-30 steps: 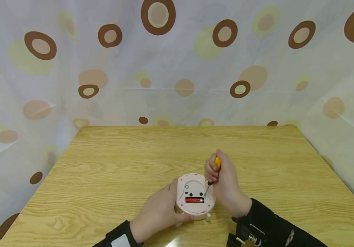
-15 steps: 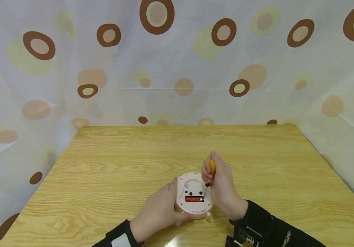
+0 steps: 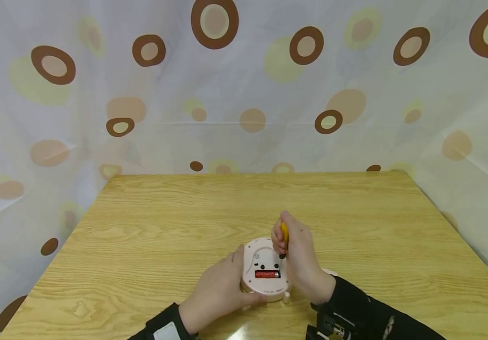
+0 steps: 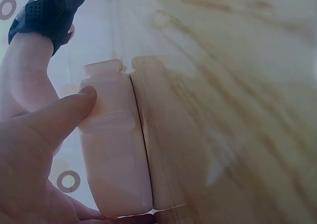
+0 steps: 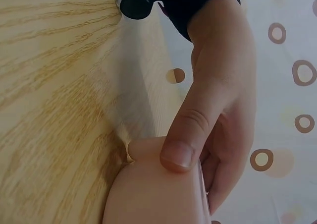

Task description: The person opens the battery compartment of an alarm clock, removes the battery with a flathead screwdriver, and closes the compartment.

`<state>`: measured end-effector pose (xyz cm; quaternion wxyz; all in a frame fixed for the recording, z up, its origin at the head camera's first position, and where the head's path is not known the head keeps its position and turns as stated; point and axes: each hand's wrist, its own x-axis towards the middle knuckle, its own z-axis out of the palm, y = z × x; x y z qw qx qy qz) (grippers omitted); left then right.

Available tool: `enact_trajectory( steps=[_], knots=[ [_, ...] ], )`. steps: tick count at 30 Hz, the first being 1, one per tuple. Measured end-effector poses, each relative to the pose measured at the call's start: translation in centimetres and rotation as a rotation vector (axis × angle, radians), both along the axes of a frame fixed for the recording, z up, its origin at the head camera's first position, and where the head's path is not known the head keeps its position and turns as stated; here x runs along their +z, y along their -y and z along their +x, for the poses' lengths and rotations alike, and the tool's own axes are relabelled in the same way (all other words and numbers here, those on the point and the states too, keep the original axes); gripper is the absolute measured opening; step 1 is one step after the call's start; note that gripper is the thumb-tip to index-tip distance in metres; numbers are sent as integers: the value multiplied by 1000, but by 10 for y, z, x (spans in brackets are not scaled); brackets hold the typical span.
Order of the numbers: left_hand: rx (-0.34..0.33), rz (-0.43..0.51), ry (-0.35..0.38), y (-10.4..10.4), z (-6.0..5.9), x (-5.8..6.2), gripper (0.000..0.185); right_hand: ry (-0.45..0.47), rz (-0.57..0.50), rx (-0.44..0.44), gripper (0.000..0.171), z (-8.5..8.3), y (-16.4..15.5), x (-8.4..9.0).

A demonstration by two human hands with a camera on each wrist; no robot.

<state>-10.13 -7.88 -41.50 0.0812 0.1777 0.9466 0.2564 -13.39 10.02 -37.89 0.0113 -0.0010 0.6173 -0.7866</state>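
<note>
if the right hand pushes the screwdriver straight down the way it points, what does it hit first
Likely the pink clock's back, just right of the red battery. The right hand aims the screwdriver there; whether the tip already touches is unclear.

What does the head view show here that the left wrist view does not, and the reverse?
Only the head view shows the right hand gripping a yellow screwdriver with its tip down at the open back of the pink clock, where a red battery lies in its slot. Only the left wrist view shows the clock's side edge standing against the table, with a small tab on its rim. Both show the left hand holding the clock's rim on the wooden table.
</note>
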Motion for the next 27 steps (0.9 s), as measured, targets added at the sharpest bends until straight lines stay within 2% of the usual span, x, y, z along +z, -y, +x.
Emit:
enact_trajectory(
  steps=[17, 23, 27],
  knots=[
    [-12, 13, -7, 0, 0, 0, 114, -16, 134, -14, 55, 5, 14, -1],
    [-6, 5, -11, 0, 0, -1, 114, -11, 84, -44, 54, 6, 13, -4],
    [1, -8, -11, 0, 0, -2, 116, 7, -47, -88, 54, 4, 10, -7]
  ],
)
